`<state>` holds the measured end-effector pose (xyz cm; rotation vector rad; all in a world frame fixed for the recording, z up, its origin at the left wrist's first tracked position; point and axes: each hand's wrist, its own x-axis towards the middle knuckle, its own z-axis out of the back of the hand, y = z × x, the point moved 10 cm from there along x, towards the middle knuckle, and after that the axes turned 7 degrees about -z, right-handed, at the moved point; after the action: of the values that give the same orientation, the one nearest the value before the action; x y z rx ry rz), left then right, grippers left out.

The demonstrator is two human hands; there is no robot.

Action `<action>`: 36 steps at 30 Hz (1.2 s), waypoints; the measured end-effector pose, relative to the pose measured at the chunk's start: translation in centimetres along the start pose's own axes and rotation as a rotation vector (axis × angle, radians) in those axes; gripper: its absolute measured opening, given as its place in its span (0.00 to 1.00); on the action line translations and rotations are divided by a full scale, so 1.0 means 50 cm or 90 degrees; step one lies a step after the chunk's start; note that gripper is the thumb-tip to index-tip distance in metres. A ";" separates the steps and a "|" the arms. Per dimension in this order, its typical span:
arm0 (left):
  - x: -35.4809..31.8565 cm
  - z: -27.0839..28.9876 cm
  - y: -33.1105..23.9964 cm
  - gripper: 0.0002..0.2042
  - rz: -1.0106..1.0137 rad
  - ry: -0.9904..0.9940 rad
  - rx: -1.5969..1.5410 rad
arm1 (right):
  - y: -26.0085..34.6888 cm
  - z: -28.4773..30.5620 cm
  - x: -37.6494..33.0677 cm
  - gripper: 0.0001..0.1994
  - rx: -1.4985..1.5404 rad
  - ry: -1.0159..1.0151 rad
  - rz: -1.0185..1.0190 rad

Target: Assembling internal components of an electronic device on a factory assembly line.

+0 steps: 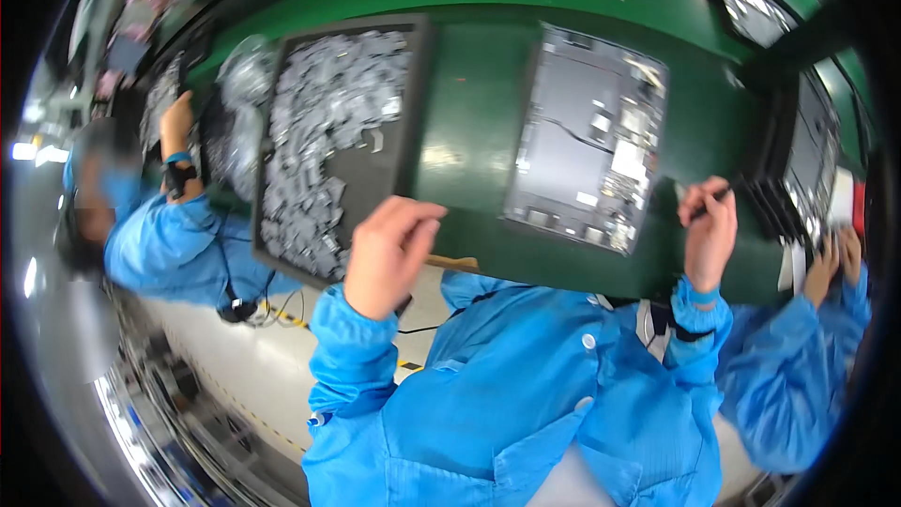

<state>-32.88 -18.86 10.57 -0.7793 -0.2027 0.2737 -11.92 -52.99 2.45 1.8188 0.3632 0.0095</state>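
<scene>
My left hand [387, 258] hovers beside the near right corner of a dark tray [419, 94] heaped with small grey pieces [319, 84]. Its fingers are drawn together toward the thumb; whatever may be between them is too small to make out. In front of me, on the green table, lies an opened flat device [572, 94], a grey panel with a circuit board [631, 155] along its right side and a black cable across it. My right hand [710, 230], just right of the device, is closed around a slim dark tool [710, 204], its kind unclear.
Stacked dark trays [779, 169] with more panels stand at the right. Clear plastic bags [246, 84] lie left of the parts tray. Co-workers in blue sit on both sides, one hand [175, 122] at far left, another's hands [826, 263] at right. The table's near edge curves before me.
</scene>
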 end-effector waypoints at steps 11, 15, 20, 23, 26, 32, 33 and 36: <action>-0.072 0.179 0.269 0.12 0.273 -0.178 0.456 | -0.006 -0.043 0.010 0.07 -0.084 0.040 -0.020; -0.050 0.180 0.264 0.10 0.175 -0.197 0.503 | 0.000 -0.044 0.007 0.07 -0.090 0.025 -0.021; -0.037 0.174 0.248 0.09 0.108 -0.171 0.459 | 0.019 -0.047 0.011 0.07 -0.097 0.041 -0.011; -0.015 0.187 0.251 0.06 0.019 -0.141 0.342 | 0.041 -0.042 0.008 0.07 -0.095 0.026 0.025; -0.005 0.239 0.234 0.04 0.010 -0.167 0.237 | 0.053 -0.042 0.019 0.06 -0.100 -0.003 0.030; -0.028 0.287 0.210 0.04 0.047 -0.291 -0.117 | 0.071 -0.086 0.111 0.07 -0.358 -0.012 0.067; -0.014 0.272 0.200 0.04 0.038 -0.279 -0.122 | 0.076 -0.090 0.128 0.08 -0.431 -0.040 0.131; -0.008 0.259 0.208 0.05 0.096 -0.343 -0.201 | 0.084 -0.134 0.145 0.10 -0.559 -0.053 0.173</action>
<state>-38.62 -3.32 12.10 -1.0245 -0.7085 0.6042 -5.33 -45.83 6.99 0.9796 0.0242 0.2453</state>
